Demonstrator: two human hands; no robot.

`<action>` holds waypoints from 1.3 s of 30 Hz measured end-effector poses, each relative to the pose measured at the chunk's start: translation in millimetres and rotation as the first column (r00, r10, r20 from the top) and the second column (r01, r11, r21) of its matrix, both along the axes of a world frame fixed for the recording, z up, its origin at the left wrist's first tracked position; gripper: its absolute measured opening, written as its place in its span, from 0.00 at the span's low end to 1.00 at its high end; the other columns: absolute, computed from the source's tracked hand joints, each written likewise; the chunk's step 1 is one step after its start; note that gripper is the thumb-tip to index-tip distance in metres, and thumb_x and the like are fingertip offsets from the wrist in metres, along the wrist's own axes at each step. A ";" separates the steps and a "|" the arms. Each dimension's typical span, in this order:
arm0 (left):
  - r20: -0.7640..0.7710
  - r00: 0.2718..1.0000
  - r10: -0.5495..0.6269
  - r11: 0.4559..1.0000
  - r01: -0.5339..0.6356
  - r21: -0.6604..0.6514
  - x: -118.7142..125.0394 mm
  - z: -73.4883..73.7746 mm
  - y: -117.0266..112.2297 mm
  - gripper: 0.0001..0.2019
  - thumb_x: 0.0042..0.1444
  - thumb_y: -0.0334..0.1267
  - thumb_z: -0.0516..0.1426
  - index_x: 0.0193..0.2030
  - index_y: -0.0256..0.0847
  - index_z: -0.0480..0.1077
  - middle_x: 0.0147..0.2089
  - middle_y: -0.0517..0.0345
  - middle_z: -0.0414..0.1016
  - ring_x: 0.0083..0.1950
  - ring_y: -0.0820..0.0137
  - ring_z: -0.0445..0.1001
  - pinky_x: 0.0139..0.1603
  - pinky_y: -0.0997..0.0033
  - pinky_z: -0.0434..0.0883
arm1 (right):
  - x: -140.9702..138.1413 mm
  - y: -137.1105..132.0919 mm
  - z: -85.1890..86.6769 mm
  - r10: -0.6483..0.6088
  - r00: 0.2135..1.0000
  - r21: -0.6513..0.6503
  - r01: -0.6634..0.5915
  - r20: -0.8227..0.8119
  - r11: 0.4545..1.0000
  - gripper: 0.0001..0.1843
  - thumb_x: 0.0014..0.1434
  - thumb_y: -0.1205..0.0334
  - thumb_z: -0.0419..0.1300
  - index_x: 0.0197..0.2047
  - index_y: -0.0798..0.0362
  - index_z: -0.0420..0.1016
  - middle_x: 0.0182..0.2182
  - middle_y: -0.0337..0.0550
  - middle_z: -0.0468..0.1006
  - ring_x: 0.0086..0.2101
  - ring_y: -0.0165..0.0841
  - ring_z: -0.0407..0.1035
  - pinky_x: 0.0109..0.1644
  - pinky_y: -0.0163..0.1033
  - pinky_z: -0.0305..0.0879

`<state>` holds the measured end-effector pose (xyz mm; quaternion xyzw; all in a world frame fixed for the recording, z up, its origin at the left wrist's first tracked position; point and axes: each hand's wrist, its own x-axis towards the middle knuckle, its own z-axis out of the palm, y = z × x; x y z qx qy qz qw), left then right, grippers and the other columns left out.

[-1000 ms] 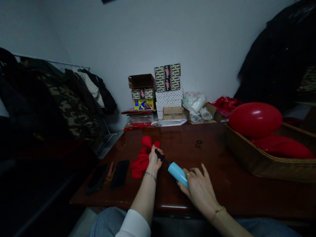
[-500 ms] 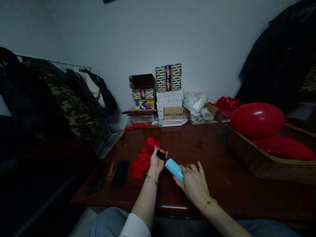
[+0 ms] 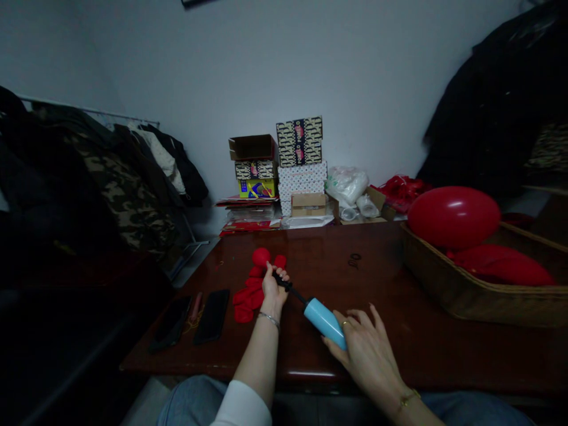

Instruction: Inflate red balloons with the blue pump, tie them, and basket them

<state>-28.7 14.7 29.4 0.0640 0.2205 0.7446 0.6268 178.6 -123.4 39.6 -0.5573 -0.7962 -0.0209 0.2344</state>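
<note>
one head-worn camera looks forward and down from seated height, over a brown tabletop (image 3: 322,260) close below, toward a pale wall (image 3: 377,83) farther back.

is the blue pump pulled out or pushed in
Pulled out: a thin black rod shows between the blue barrel and the black end held in the left hand.

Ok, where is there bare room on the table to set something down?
Bare wood lies between the black loops, the basket and the right hand; another patch between loops and red balloons. Crowded: the left side, with dark flat items beside those balloons.
</note>
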 end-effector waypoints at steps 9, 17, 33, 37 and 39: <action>-0.052 0.997 -0.054 0.998 0.056 0.042 22.0 -12.6 -7.0 0.13 0.57 0.43 0.56 0.27 0.39 0.59 0.22 0.65 0.55 0.20 0.79 0.58 0.19 0.80 0.60 | -16.7 17.1 3.1 -0.026 1.000 0.013 0.026 -0.009 1.000 0.22 0.56 0.49 0.55 0.48 0.55 0.72 0.34 0.46 0.79 0.44 0.41 0.65 0.62 0.55 0.39; -0.080 0.996 -0.047 0.999 0.049 0.019 20.1 -10.0 -12.3 0.11 0.56 0.40 0.57 0.29 0.38 0.60 0.23 0.64 0.59 0.21 0.78 0.62 0.22 0.79 0.64 | -33.7 31.7 3.4 -0.017 1.000 0.004 0.017 -0.012 1.000 0.20 0.55 0.50 0.56 0.45 0.55 0.73 0.32 0.46 0.78 0.43 0.42 0.65 0.61 0.55 0.41; -0.139 0.984 0.110 0.984 -0.128 -0.121 -13.7 -6.4 6.9 0.15 0.62 0.45 0.49 0.27 0.40 0.55 0.19 0.68 0.51 0.14 0.82 0.51 0.11 0.84 0.48 | -11.6 5.1 -2.6 0.048 0.998 0.017 -0.049 0.046 0.999 0.24 0.56 0.52 0.56 0.52 0.56 0.70 0.38 0.47 0.78 0.48 0.42 0.63 0.64 0.55 0.35; -0.127 0.987 0.101 0.986 -0.116 -0.118 -16.7 -7.9 5.5 0.15 0.62 0.45 0.49 0.27 0.41 0.55 0.19 0.68 0.50 0.14 0.82 0.50 0.11 0.84 0.48 | -2.0 -3.2 -5.1 0.049 0.997 0.011 -0.049 0.052 0.999 0.24 0.56 0.52 0.56 0.53 0.56 0.69 0.40 0.47 0.78 0.48 0.42 0.64 0.65 0.56 0.35; -0.119 0.988 0.095 0.987 -0.109 -0.114 -15.1 -9.0 4.3 0.15 0.63 0.44 0.48 0.27 0.40 0.55 0.19 0.68 0.50 0.14 0.82 0.50 0.11 0.84 0.48 | -0.3 -4.6 -5.0 0.047 0.997 0.008 -0.048 0.059 0.999 0.24 0.56 0.52 0.56 0.53 0.55 0.70 0.39 0.47 0.78 0.48 0.42 0.64 0.64 0.56 0.35</action>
